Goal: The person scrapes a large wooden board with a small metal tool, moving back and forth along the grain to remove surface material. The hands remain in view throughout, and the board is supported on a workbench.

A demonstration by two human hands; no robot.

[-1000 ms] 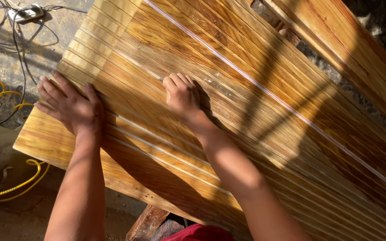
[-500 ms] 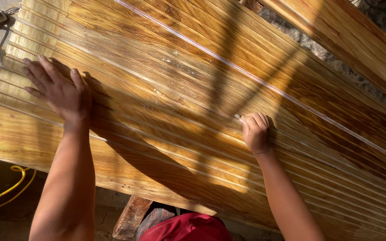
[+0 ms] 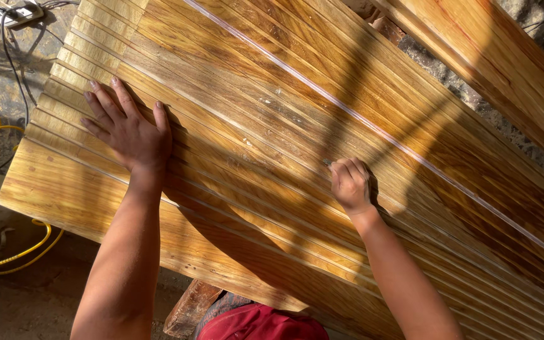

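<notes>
The grooved wooden panel lies slantwise across the view from near left to far right, with the left hand spread flat and open on its left end and the right hand near the middle, its grip closed around a small object whose tip shows at the fingers; what it is cannot be told. To do this well, the flat hand should press steadily so the panel does not shift, while the right hand follows one groove line evenly. A second board lies far right, and yellow cable on the floor at near left.
</notes>
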